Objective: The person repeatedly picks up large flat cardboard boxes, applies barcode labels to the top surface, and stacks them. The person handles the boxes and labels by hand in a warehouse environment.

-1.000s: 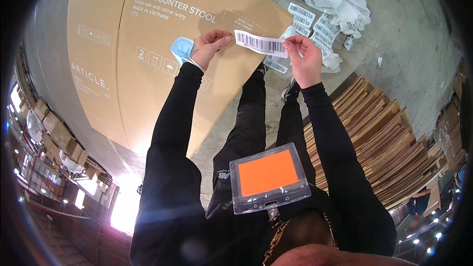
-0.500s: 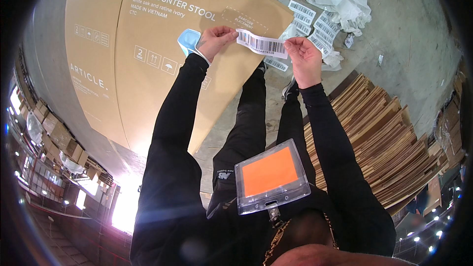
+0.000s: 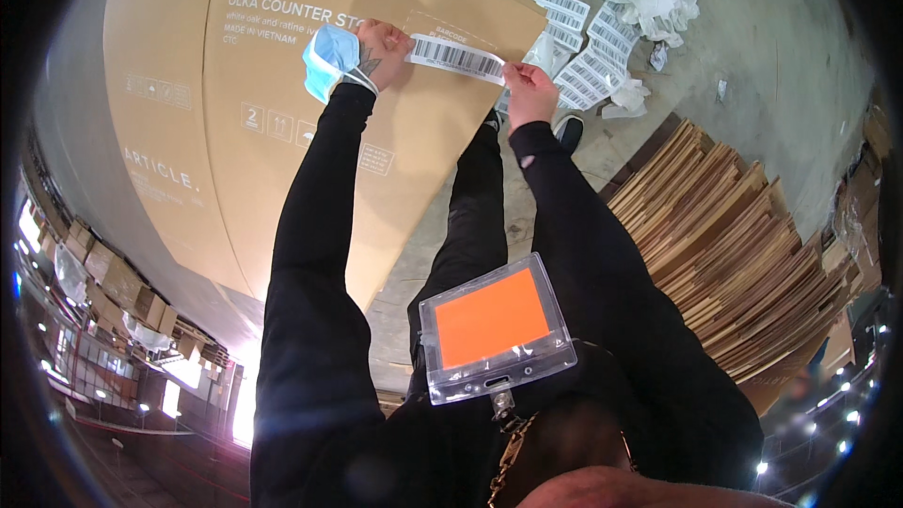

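Your left hand (image 3: pixel 381 47) pinches the left end of a long white paper label with a black barcode (image 3: pixel 458 58); your right hand (image 3: pixel 531 92) pinches its right end. The label spans the gap between them over a large brown cardboard carton (image 3: pixel 301 193), masking part of a dashed white printed outline (image 3: pixel 456 28). Uneven tension could crease or skew it, and the light-blue face mask (image 3: pixel 329 61) hanging at your left wrist could get in the way. Your fingers hide the label's tips; whether it touches the carton is unclear
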The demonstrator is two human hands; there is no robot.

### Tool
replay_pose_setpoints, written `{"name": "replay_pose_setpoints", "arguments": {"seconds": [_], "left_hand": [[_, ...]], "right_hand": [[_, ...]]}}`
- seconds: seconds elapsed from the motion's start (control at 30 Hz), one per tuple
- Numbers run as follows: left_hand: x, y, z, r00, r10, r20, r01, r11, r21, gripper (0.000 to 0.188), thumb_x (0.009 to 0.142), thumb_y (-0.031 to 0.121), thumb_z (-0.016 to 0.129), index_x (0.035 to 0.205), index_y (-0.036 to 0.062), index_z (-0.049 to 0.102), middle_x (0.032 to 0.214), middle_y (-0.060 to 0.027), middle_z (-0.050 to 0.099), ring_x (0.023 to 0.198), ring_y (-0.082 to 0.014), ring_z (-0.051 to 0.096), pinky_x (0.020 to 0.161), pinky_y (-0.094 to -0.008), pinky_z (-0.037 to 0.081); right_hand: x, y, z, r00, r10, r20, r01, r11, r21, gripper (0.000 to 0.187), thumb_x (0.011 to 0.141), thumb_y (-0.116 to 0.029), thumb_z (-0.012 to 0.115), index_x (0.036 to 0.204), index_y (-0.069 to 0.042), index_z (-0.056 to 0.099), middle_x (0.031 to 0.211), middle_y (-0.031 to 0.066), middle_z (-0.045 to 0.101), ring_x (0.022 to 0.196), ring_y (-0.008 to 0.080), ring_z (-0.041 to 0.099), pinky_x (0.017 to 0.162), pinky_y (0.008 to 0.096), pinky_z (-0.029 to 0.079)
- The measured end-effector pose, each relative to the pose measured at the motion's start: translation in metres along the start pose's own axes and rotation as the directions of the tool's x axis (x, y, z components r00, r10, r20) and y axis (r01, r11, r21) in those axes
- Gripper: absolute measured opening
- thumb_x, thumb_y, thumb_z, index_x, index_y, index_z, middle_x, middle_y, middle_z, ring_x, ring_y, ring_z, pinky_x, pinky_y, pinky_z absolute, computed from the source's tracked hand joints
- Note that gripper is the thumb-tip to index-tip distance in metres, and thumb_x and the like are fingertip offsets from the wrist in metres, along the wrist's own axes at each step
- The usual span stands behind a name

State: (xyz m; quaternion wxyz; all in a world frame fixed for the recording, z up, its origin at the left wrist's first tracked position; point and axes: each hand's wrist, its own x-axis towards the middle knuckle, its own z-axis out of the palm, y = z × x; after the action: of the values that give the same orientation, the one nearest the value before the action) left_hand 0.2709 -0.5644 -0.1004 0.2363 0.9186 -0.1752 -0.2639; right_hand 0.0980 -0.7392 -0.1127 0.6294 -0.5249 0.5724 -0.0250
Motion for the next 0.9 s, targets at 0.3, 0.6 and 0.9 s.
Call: {"name": "replay_pose_setpoints", "arguments": {"seconds": [0.3,0.6,0.9], "left_hand": [[0.028,-0.024,0.004,0.997,0.047,-0.055,-0.038,0.988,0.148,0.019,0.075,0.029,0.076,0.08,0.0115,0.072,0.085,-0.0076,0.063,0.088,-0.0244,0.059,0.094,-0.0408,0.037],[0.029,-0.019,0.004,0.992,0.052,-0.114,-0.035,0.988,0.151,0.019,0.075,0.03,0.076,0.079,0.0118,0.073,0.086,-0.0084,0.062,0.086,-0.0256,0.058,0.09,-0.0406,0.039],[0.028,-0.018,0.007,0.989,0.023,-0.147,-0.002,0.989,0.147,0.02,0.074,0.03,0.076,0.078,0.0105,0.073,0.086,-0.0099,0.063,0.091,-0.0271,0.057,0.087,-0.0411,0.042]], "right_hand": [[0.006,0.014,0.033,0.986,-0.058,-0.158,0.03,0.985,-0.172,0.021,0.074,-0.023,0.082,0.083,-0.006,0.072,0.104,0.0109,0.048,0.095,0.026,0.054,0.086,0.0357,0.046],[0.01,0.006,0.041,0.975,-0.104,-0.194,0.059,0.972,-0.227,0.017,0.074,-0.017,0.081,0.082,-0.006,0.072,0.102,0.0083,0.046,0.094,0.0242,0.055,0.086,0.0355,0.048],[0.009,0.006,0.042,0.974,-0.125,-0.188,0.086,0.975,-0.202,0.015,0.072,-0.014,0.082,0.08,-0.006,0.072,0.102,0.0078,0.046,0.09,0.0227,0.056,0.085,0.034,0.049]]}}
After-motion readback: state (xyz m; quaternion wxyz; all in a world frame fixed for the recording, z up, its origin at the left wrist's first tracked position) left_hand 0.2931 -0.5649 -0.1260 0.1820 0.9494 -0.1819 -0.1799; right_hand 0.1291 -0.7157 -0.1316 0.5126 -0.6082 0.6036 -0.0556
